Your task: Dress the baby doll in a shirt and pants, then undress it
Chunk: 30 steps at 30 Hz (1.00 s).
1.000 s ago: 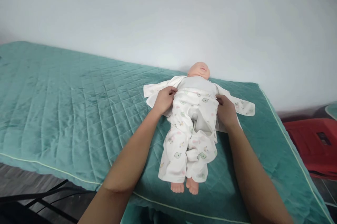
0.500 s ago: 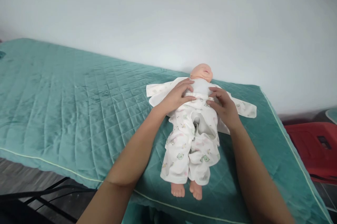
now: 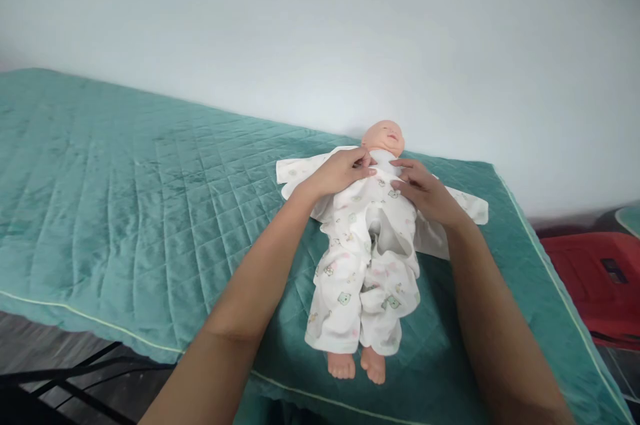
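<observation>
A baby doll (image 3: 384, 134) lies on its back on a teal quilted mattress (image 3: 125, 185), head toward the wall. It wears white printed trousers (image 3: 350, 278), and its bare feet (image 3: 356, 366) stick out near the front edge. A white printed top (image 3: 295, 175) lies spread open under it, sleeves out to both sides. My left hand (image 3: 340, 172) and my right hand (image 3: 419, 186) rest on the doll's chest. Their fingers pinch the upper edge of the trousers just below the neck.
A white wall runs behind the mattress. A red plastic object (image 3: 595, 278) stands on the floor to the right. Dark metal legs (image 3: 60, 378) show under the mattress at the lower left.
Both hands moved from the doll's hips up to its chest. The waistband of the trousers rose with them and now covers most of the torso.
</observation>
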Motion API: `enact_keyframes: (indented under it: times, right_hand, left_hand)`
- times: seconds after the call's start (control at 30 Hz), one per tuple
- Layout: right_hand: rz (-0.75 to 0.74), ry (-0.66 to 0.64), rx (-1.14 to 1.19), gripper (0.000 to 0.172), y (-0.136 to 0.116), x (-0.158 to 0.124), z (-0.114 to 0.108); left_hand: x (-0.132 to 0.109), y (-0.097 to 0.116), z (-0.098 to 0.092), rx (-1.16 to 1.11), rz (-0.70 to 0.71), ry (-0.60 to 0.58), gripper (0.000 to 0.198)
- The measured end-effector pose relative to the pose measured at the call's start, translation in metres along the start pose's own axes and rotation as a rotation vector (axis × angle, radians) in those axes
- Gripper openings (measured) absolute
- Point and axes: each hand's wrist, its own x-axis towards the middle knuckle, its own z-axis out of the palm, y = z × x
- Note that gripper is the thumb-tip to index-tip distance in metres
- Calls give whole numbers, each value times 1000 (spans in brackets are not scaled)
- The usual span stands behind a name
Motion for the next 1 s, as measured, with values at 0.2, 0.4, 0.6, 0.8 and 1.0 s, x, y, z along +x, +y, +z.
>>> enact_keyframes:
  times: [0.2, 0.4, 0.6, 0.8, 1.0]
  right_hand:
    - [198, 207, -47, 32, 26, 31, 1]
    - [274, 300, 115, 31, 41, 44, 11]
    - [228, 266, -4, 20, 35, 23, 0]
    - [159, 374, 100, 19, 27, 16, 5]
    - [165, 334, 140, 16, 14, 16, 10]
  left_hand:
    - [36, -18, -2, 113, -113, 92, 23]
    - [45, -25, 9, 150, -156, 189, 14]
    - [30, -20, 6, 295, -25, 138, 11]
    - [27, -24, 2, 299, -82, 135, 15]
    - [26, -22, 6, 272, -89, 166, 12]
